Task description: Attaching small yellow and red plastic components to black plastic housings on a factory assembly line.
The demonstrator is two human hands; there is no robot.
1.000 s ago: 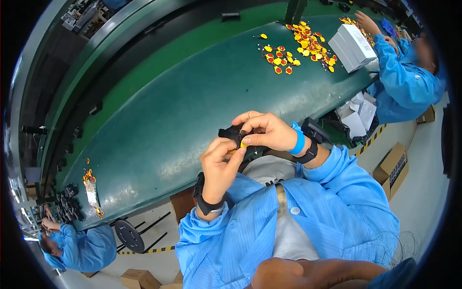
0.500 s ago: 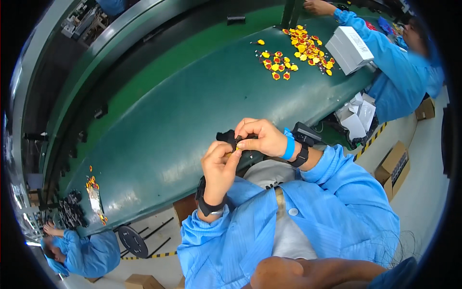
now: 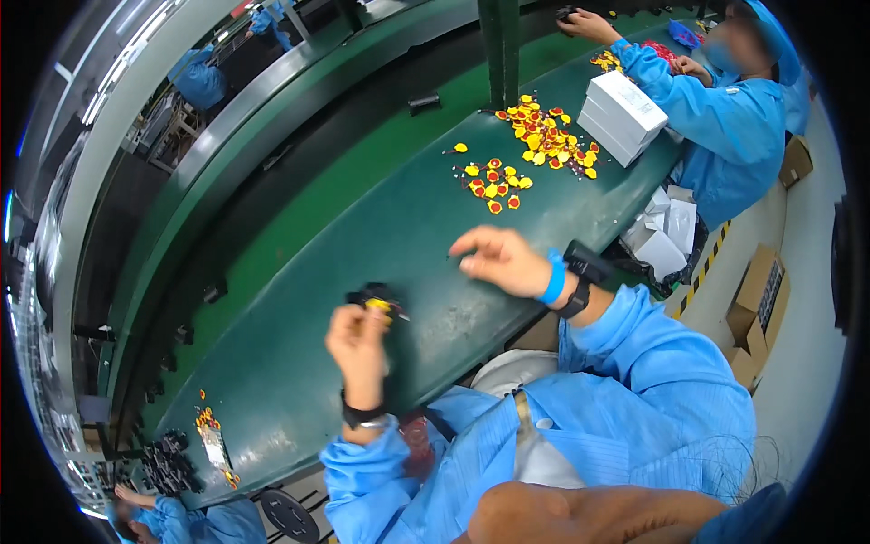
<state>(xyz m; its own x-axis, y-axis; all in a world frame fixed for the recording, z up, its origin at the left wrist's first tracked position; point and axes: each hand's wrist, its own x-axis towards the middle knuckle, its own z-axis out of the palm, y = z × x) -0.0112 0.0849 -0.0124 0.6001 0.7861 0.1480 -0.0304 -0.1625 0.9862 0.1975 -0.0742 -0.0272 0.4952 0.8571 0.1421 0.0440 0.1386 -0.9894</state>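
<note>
Pinching a small yellow piece [image 3: 379, 306], the left hand [image 3: 358, 340] is closed at thumb and fingertips, above the near half of the table [image 3: 299, 363]. Black part [image 3: 370, 294], lumpy in outline, sits against the yellow, just beyond the fingertips; motion blur, so how the two join cannot be told. Right hand [image 3: 506, 261] well apart from it, open, index finger extended, thumb loose below; smooth blue band [image 3: 554, 276] at that wrist.

Table surface: dark green, smooth, slightly glossy, with soft streaks of reflected light. Toward the far right, a dense pile of yellow-and-red pieces [image 3: 544, 131], flat and rounded, thin dark leads among them. Smaller scatter of the same kind [image 3: 494, 186] just beside, nearer the right hand. White box [image 3: 625, 109], crisp-edged, next to the pile. Green upright post [image 3: 500, 54] behind.

Far left end: tangled heap of black parts [image 3: 169, 462], matte; near it, a pale flat strip [image 3: 216, 446] with orange-yellow bits [image 3: 207, 418] at its ends.
</note>
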